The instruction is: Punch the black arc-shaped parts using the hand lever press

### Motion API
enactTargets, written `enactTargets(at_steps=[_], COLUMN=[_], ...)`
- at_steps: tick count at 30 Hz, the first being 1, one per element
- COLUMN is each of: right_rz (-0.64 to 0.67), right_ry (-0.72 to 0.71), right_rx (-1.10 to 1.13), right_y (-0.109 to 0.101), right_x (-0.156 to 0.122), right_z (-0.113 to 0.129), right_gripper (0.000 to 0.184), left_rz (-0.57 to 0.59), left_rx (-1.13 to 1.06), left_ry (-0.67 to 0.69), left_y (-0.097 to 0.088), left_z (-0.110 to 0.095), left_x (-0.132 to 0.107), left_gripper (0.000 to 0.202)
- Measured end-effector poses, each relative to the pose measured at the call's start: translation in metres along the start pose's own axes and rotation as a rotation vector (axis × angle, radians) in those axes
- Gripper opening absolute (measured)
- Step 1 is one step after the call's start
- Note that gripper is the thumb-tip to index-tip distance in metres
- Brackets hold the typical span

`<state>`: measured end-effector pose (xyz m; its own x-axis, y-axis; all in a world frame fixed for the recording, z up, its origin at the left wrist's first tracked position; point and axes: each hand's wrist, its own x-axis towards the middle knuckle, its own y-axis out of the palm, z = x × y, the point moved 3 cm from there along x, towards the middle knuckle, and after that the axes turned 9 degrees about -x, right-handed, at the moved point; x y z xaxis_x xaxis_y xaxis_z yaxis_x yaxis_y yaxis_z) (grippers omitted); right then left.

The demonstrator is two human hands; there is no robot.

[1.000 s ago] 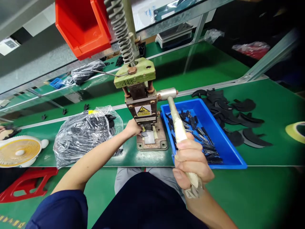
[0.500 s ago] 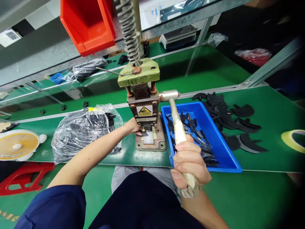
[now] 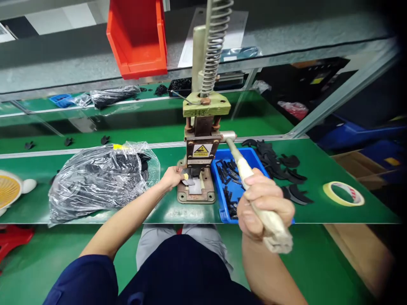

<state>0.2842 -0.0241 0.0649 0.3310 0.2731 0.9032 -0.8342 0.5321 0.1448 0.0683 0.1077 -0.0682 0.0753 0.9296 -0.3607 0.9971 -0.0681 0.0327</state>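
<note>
My left fingers are pinched together on a small dark piece lying on the base of the press, near the table's front edge. My right hand is clamped around the press lever. A blue tray sits just right of the press, and a plastic bag lies to its left.
</note>
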Motion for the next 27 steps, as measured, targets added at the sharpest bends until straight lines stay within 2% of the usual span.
enactTargets(at_steps=[4,7,10,12,13,15,16,17,19,21,24,27], right_rz=[-0.004,0.013,0.058,0.03,0.005,0.002,0.101,0.213,0.411,0.579,0.794,0.902], right_ry=[-0.012,0.033,0.09,0.194,0.301,0.612,0.815,0.956,1.169,1.338,1.57,1.716], right_rx=[0.023,0.022,0.034,0.023,0.0,-0.067,-0.085,-0.073,-0.002,0.132,0.388,0.623], right_y=[0.016,0.023,0.025,0.022,0.02,0.019,0.022,0.027,0.039,0.053,0.067,0.069], right_x=[0.038,0.059,0.06,0.046,0.033,-0.001,-0.022,-0.042,-0.076,-0.1,-0.12,-0.127], right_z=[-0.002,-0.002,0.002,0.003,0.002,-0.007,-0.012,-0.017,-0.024,-0.029,-0.03,-0.027], right_gripper=[0.039,0.047,0.061,0.064,0.061,0.046,0.036,0.031,0.029,0.031,0.032,0.03], left_rz=[0.012,-0.029,-0.039,-0.011,0.0,0.023,0.041,0.067,0.132,0.205,0.306,0.431], left_rx=[-0.133,-0.231,-0.282,-0.297,-0.298,-0.299,-0.299,-0.298,-0.283,-0.234,-0.116,-0.011], left_ry=[-0.071,-0.028,0.051,0.07,0.073,0.085,0.096,0.111,0.146,0.174,0.237,0.278], left_y=[0.009,0.006,-0.006,-0.016,-0.021,-0.028,-0.03,-0.032,-0.031,-0.029,-0.028,-0.028], left_z=[0.002,0.0,-0.005,-0.008,-0.01,-0.013,-0.014,-0.016,-0.018,-0.021,-0.027,-0.035], left_x=[-0.007,-0.017,-0.031,-0.04,-0.045,-0.054,-0.058,-0.062,-0.069,-0.076,-0.085,-0.092], left_gripper=[0.03,0.033,0.031,0.031,0.031,0.032,0.033,0.034,0.036,0.036,0.032,0.029])
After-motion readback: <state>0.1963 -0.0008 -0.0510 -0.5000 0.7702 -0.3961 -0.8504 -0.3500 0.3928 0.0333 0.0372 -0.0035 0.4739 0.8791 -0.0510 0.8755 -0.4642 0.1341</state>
